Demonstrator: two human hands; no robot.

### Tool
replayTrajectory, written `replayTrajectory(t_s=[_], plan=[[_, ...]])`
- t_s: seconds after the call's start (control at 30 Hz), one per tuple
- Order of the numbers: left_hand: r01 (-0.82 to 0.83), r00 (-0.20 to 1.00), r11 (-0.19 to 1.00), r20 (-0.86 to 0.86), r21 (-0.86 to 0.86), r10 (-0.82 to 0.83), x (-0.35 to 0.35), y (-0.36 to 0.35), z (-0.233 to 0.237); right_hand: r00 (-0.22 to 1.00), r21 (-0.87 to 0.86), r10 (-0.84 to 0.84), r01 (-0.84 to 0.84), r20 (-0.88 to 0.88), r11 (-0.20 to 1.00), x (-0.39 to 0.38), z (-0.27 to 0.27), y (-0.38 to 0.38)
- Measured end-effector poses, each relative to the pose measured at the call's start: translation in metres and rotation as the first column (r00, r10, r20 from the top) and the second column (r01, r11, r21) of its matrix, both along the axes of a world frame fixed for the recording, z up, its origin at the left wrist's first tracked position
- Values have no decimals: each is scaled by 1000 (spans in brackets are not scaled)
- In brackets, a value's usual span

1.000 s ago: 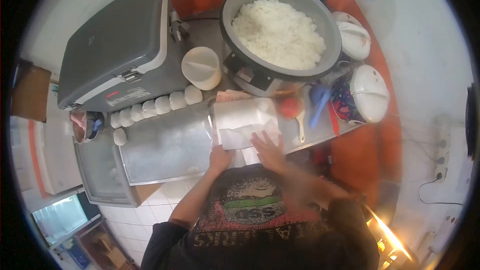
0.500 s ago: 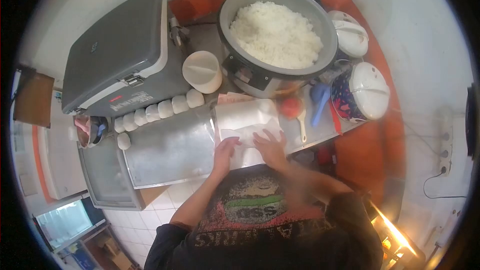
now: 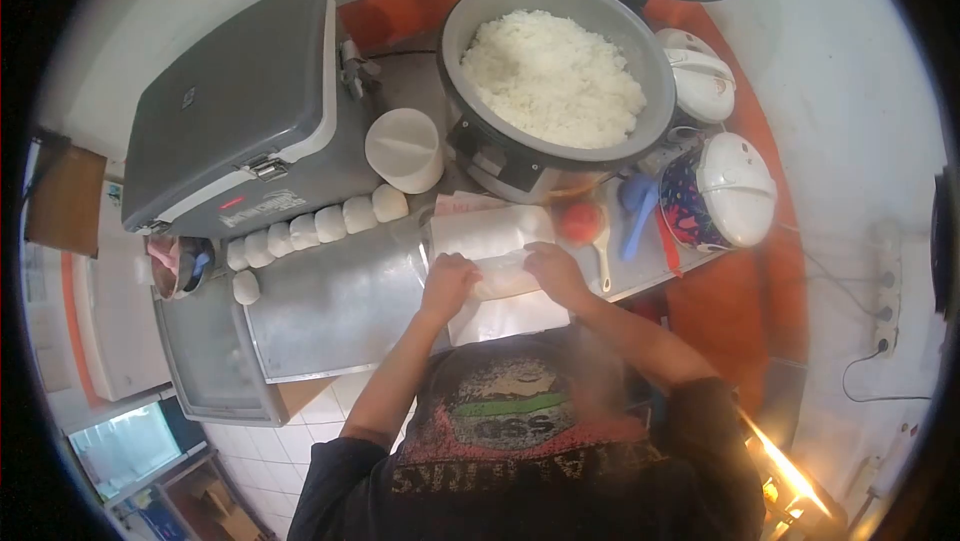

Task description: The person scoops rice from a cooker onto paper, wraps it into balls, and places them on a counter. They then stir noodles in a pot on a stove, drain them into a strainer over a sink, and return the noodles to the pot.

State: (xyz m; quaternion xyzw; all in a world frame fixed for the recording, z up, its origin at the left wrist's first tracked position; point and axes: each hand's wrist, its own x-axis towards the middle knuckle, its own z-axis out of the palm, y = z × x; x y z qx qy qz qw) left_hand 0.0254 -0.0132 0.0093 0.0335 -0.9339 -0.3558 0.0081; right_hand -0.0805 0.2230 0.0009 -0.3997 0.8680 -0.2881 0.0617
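Note:
A pale paper-wrapped roll [image 3: 503, 278] lies across the white wrapping paper [image 3: 510, 317] in front of me. My left hand [image 3: 450, 284] is closed on the roll's left end, fingers curled over the paper. At its other end my right hand [image 3: 556, 273] pinches the paper in the same way. What is inside the roll is hidden. Beyond it, more white paper sheets [image 3: 488, 229] lie flat on the counter. A row of several white wrapped bundles [image 3: 330, 224] runs along the metal tray, and one single bundle [image 3: 246, 287] sits apart in front of the row.
A large open rice cooker [image 3: 470, 146] full of white rice [image 3: 555, 76] stands behind the paper. Left are a grey cooler box [image 3: 230, 111], a white cup [image 3: 404, 151] and a metal tray [image 3: 340, 291]. Right are a red-headed scoop [image 3: 582, 224], a blue ladle [image 3: 640, 211] and a lidded patterned container [image 3: 720, 189].
Both hands have gone from resting on the folded paper to gripping its two ends. The paper now forms a rounder roll, and my right hand has shifted slightly outward.

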Motion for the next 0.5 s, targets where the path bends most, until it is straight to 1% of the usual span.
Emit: replayTrajectory(t_s=[0.03, 0.1, 0.13, 0.2, 0.23, 0.27, 0.3, 0.33, 0.4, 0.43, 0.47, 0.5], plan=[[-41, 993, 999, -112, 5, 41, 0, 1, -3, 999, 3, -23, 23, -30, 1000, 1, -1, -2], [-126, 936, 992, -328, 27, 128, 1, 2, -16, 962, 41, -42, 55, -269, 998, 2, 6, -8], [-157, 956, 983, -234, 100, 176, 3, 4, -24, 922, 54, -48, 74, -384, 996, 3, 11, -11], [-230, 969, 944, -36, 235, 245, 6, 11, -31, 992, 201, -74, 95, -105, 975, 3, -7, -14], [-275, 961, 930, 36, 243, 274, 6, 14, -30, 994, 275, -105, 91, 36, 957, 4, -14, -14], [-318, 948, 915, 108, 248, 301, 7, 16, -29, 971, 276, -207, 169, 115, 946, 7, -21, -15], [-362, 929, 898, 180, 250, 325, 6, 18, -24, 932, 283, -306, 246, 193, 927, 12, -12, -24], [-343, 938, 914, 132, 216, 321, 6, 20, -22, 878, 297, -398, 318, 267, 900, 15, -7, -29], [-310, 951, 940, 37, 144, 308, 6, 22, -20, 895, 180, -385, 350, 224, 919, 20, -35, -27], [-275, 960, 953, -16, 127, 279, 7, 23, -29, 904, 119, -377, 360, 201, 925, 21, -41, -27], [-241, 966, 965, -68, 107, 249, 9, 22, -45, 920, 121, -356, 339, 165, 933, 23, -46, -25], [-205, 969, 975, -119, 85, 215, 8, 21, -46, 933, 124, -335, 320, 130, 939, 25, -49, -24]])
